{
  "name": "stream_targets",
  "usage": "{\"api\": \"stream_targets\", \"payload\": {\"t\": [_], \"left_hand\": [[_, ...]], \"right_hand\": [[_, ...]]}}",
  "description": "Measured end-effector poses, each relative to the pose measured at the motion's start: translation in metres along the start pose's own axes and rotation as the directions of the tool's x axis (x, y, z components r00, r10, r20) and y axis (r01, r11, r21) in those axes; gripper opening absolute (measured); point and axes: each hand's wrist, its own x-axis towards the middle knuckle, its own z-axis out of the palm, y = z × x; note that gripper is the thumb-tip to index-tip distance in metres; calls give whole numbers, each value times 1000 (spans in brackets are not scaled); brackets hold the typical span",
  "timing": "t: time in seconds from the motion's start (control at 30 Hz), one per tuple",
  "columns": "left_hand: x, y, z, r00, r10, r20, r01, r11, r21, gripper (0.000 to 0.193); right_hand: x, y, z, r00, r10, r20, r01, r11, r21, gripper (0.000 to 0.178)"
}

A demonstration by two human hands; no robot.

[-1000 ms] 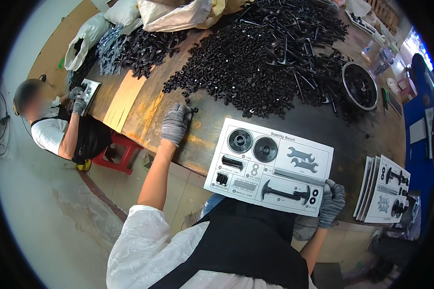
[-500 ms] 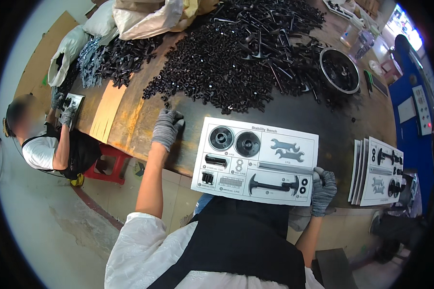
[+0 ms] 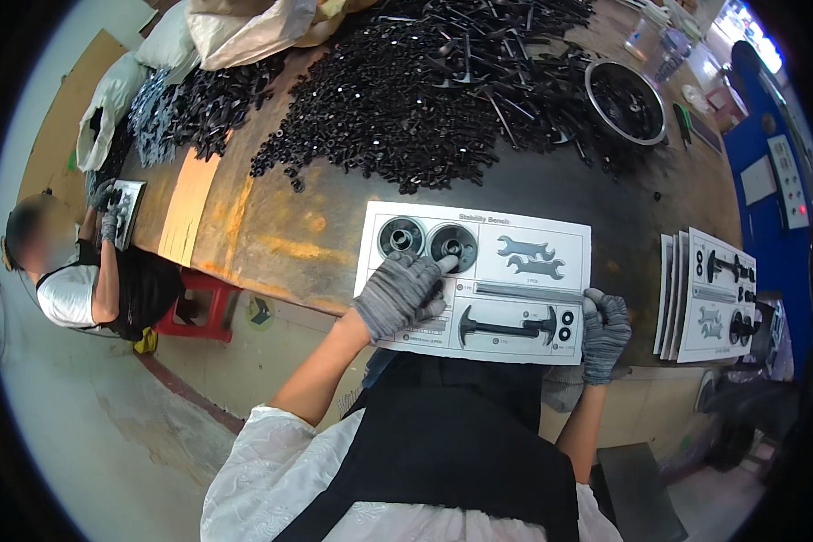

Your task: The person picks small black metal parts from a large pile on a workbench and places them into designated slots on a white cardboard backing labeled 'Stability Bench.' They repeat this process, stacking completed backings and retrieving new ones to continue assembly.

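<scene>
Holding the right edge of the white card point(image 3: 508, 303), your right hand point(image 3: 607, 336) is curled tight around it. The card is in front of your black apron point(image 3: 461, 434), by the table point(image 3: 533, 176). Your left hand point(image 3: 402, 294) is over its left side; I cannot tell whether it grips anything. Black parts point(image 3: 384, 117) lie heaped beyond.

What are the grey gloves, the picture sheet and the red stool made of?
Gloves: knitted yarn, probably; they look matte and streaky. Picture sheet: likely stiff paper or card, flat, white and printed. Stool: perhaps plastic, smooth and evenly red.
</scene>
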Motion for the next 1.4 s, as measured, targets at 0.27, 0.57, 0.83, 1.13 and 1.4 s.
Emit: {"api": "stream_targets", "payload": {"t": [0.27,0.57,0.83,1.13,1.4], "left_hand": [[-5,-6,10,999,6,-40,-9,997,-80,61],[45,-78,-37,852,-383,-357,359,924,-133,19],[64,-102,-24,887,-347,-306,411,895,176,19],[-24,-44,-30,866,-446,-225,227,752,-619,20],[-83,6,11,957,-92,-274,102,995,23,20]], "right_hand": [[0,-1,0,1000,30,4,-30,999,43,12],[-2,7,-4,994,102,39,-100,994,-43,16],[61,-89,39,969,-144,201,79,951,300,29],[151,-115,202,851,-113,513,399,774,-491,27],[57,-177,110,644,78,761,-249,962,111,19]]}}
